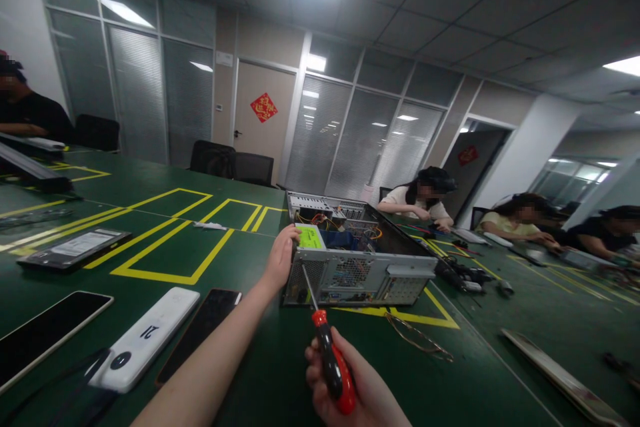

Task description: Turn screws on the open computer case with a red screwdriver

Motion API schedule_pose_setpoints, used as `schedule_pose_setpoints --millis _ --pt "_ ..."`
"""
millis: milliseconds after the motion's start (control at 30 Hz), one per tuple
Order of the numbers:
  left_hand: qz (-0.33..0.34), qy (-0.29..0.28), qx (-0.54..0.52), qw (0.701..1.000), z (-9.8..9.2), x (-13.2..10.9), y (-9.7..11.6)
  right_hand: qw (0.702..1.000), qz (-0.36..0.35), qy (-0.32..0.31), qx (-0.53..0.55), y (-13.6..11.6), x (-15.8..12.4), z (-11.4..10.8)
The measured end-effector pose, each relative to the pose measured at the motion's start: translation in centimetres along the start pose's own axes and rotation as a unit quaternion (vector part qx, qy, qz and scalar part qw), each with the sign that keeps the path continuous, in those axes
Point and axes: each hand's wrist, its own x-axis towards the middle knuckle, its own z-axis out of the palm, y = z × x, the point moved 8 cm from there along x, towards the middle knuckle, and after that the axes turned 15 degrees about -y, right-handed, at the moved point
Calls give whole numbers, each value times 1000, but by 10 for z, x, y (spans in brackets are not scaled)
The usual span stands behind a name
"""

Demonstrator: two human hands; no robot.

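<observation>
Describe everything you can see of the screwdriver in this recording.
The screwdriver has a thick, glossy red-and-black handle, plastic by its look, with a red collar at the front and a slim, straight, metallic shaft. The right hand grips the handle, the thumb along one side. Its butt end faces the camera, while the shaft slants up, forward and left to the vented panel of the open computer case. Tip shape and exact contact are too small to tell.
</observation>
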Motion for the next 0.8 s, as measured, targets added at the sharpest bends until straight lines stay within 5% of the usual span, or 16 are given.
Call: schedule_pose_setpoints --millis 333,567,800 --pt "-7 -3 -3 1000 1 0 0 996 22 -85 -12 -3 -1 10" --pt "-10 0 -2 1000 3 -2 -4 995 -5 -14 -96 -8 12 -14" --pt "-9 0 -3 1000 4 -2 -5 991 -3 -101 -81 -11 19 -5"
